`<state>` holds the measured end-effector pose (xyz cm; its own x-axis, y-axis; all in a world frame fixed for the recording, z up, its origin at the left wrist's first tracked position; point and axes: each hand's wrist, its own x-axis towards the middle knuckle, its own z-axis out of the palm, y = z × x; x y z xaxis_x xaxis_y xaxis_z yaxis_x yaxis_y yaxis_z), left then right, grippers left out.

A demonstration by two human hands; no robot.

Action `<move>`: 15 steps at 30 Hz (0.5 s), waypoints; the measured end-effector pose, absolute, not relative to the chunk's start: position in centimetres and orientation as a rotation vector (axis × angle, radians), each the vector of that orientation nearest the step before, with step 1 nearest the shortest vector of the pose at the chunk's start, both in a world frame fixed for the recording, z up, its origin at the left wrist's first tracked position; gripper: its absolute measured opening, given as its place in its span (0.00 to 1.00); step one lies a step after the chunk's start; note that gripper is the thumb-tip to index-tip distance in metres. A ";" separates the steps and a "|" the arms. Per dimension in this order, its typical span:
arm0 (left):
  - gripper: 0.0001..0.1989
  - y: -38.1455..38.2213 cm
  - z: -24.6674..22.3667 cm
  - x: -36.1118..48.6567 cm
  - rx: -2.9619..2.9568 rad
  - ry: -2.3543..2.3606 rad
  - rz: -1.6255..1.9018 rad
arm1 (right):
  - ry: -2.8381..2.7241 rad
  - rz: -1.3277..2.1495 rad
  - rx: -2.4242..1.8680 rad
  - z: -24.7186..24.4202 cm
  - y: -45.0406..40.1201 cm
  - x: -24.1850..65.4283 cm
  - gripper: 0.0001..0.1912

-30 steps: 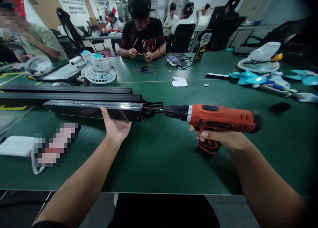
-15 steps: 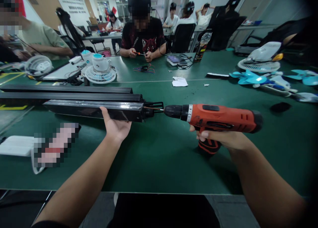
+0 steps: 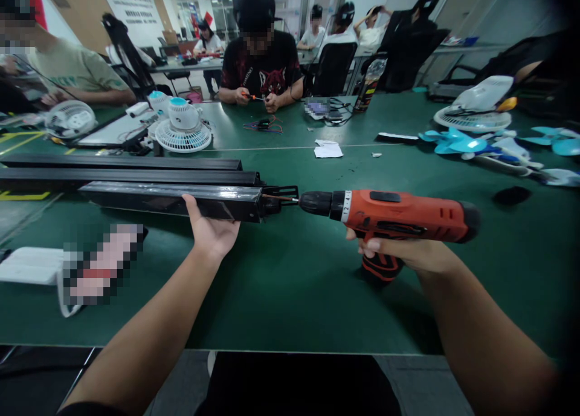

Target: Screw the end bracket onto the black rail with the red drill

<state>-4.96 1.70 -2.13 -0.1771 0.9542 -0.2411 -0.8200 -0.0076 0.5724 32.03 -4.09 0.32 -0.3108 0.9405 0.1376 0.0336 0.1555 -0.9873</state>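
My left hand (image 3: 214,234) grips a long black bar-shaped housing (image 3: 172,199) near its right end, thumb on the near side and the other fingers hidden beneath and behind. A black slotted bracket (image 3: 287,192) sticks out from that end. My right hand (image 3: 403,253) is wrapped round the handle of a red and black cordless drill (image 3: 403,213), which lies level and points left. From its chuck a long thin bit (image 3: 283,198) runs along the bracket to the housing's end. Exactly what the tip touches is too small to tell.
Behind the housing lie two more black bars (image 3: 136,176). A blurred-out pinkish item (image 3: 106,265) and a white box (image 3: 31,266) are at left. White fans (image 3: 183,129), paper (image 3: 328,150) and blue fan blades (image 3: 453,142) lie farther back. A co-worker (image 3: 260,65) sits opposite holding a screwdriver.
My hands, the drill and the housing show no visible movement. At far left, a person in a light shirt has shifted slightly.
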 end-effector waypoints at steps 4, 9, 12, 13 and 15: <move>0.44 1.8 -2.3 -5.1 0.246 0.685 1.604 | -1.543 1.292 -0.953 0.3 -4.1 32.1 0.12; 0.45 2.0 -2.6 -5.2 0.281 0.687 1.608 | -1.561 1.287 -0.980 0.3 -4.2 32.1 0.10; 0.45 2.1 -2.9 -5.5 0.272 0.667 1.593 | -1.561 1.283 -0.990 0.3 -4.1 32.1 0.10; 0.45 2.1 -3.0 -5.6 0.262 0.656 1.587 | -1.559 1.286 -0.991 0.3 -4.1 32.1 0.10; 0.45 2.2 -3.0 -5.7 0.245 0.641 1.578 | -1.551 1.291 -0.991 0.4 -4.1 32.0 0.11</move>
<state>-5.71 2.18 -3.02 -0.1262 0.9678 -0.2179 -0.8459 0.0098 0.5332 31.99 -4.07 0.40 -0.3105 0.9422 0.1255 0.0471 0.1471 -0.9880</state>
